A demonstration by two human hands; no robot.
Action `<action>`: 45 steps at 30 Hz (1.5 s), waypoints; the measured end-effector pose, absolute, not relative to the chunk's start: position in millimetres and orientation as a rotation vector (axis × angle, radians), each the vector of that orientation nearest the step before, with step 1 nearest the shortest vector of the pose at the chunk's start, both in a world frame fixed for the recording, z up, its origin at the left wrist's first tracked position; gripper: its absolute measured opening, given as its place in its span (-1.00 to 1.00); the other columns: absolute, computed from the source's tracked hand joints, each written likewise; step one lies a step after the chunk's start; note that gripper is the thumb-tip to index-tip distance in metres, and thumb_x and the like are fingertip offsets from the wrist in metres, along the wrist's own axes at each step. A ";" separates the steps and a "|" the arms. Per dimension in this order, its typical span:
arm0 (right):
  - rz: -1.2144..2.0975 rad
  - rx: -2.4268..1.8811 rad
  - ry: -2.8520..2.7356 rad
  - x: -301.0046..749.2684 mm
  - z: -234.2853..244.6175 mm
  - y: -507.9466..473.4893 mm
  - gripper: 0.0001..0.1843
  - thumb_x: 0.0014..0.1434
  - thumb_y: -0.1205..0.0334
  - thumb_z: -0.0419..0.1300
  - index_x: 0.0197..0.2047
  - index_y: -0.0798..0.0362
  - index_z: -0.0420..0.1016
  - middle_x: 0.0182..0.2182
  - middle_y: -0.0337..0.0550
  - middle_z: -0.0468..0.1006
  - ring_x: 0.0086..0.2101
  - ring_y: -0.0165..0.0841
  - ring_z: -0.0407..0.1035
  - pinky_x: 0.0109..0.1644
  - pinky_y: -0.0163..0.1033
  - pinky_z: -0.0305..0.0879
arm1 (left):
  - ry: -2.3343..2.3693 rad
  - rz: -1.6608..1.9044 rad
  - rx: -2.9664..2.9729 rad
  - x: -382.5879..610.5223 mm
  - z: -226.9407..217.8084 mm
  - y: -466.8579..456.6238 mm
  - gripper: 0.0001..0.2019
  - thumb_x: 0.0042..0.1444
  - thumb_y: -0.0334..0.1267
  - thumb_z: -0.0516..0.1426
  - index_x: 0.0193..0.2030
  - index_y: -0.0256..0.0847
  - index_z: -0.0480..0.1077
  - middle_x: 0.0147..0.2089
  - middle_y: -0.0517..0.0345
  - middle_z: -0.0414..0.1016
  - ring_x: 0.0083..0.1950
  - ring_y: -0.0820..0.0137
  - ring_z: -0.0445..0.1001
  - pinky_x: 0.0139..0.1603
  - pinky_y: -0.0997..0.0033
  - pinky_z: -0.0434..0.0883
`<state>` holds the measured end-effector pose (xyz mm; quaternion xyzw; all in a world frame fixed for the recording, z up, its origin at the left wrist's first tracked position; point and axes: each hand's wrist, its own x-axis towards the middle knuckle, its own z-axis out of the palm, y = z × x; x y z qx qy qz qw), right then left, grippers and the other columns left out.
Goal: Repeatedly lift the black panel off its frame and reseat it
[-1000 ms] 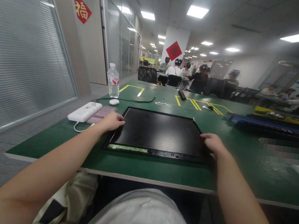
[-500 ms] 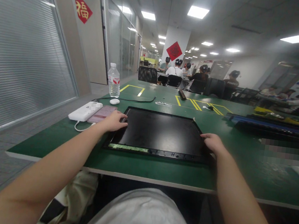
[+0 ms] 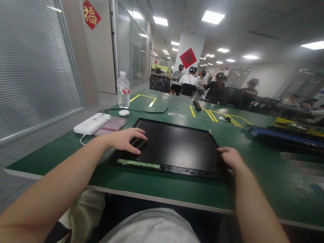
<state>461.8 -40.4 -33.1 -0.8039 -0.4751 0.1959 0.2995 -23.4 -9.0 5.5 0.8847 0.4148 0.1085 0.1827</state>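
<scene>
"Seeing the black panel (image 3: 176, 145)?"

"Flat on the green tabletop (image 3: 153, 187), at twelve o'clock."

"And the fingers (image 3: 131, 148)?"

"On the left hand (image 3: 123, 139), spread apart over the panel's nine o'clock side, grasping nothing. On the right hand (image 3: 231, 158), at the three o'clock edge; pinching or merely touching, cannot tell."

"Handling how?"

"Probably stiff, lightish, slick, easily cracked. Best held by the frame (image 3: 194, 172) at three and nine, clear of the green strip (image 3: 138, 164) at seven."

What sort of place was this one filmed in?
Probably an open-plan office or shared workroom: people sit in the background, a glass partition with blinds stands on the left, and the green table bears yellow markings.
</scene>
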 end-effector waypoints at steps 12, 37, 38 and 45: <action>0.497 -2.113 -1.286 462.8 -34.9 -40.9 -0.39 -0.09 0.62 0.10 -0.01 0.11 0.70 -0.16 -0.04 0.69 -0.19 -0.26 0.54 -0.13 -0.33 0.41 | 1.050 0.187 2.505 -31.6 8.3 -6.7 -0.04 -0.23 0.04 0.45 0.41 0.04 0.33 0.56 -0.02 0.13 0.52 -0.04 0.15 0.47 0.11 0.12; 0.475 -2.185 -1.271 460.0 -30.3 -42.6 -0.38 -0.07 0.61 0.12 0.04 0.14 0.69 -0.20 0.02 0.69 -0.34 -0.29 0.52 -0.27 -0.34 0.37 | 0.828 0.276 2.692 -28.2 5.2 -5.7 -0.20 -0.05 -0.21 0.36 0.39 -0.09 0.30 0.53 -0.06 0.19 0.49 0.08 0.21 0.48 0.16 0.13; 0.477 -2.183 -1.263 460.0 -30.8 -42.7 -0.38 -0.06 0.61 0.11 0.05 0.14 0.69 -0.20 0.02 0.69 -0.34 -0.30 0.52 -0.29 -0.34 0.36 | 0.829 0.281 2.694 -28.0 5.2 -5.9 -0.21 -0.05 -0.23 0.36 0.38 -0.09 0.31 0.52 -0.07 0.19 0.49 0.09 0.21 0.48 0.16 0.13; 0.490 -2.184 -1.233 461.4 -33.2 -41.9 -0.38 -0.04 0.59 0.11 0.07 0.14 0.68 -0.19 0.03 0.68 -0.39 -0.30 0.50 -0.35 -0.33 0.35 | 0.815 0.319 2.721 -26.7 4.8 -6.1 -0.23 -0.08 -0.29 0.35 0.35 -0.10 0.34 0.51 -0.07 0.20 0.46 0.08 0.26 0.45 0.17 0.18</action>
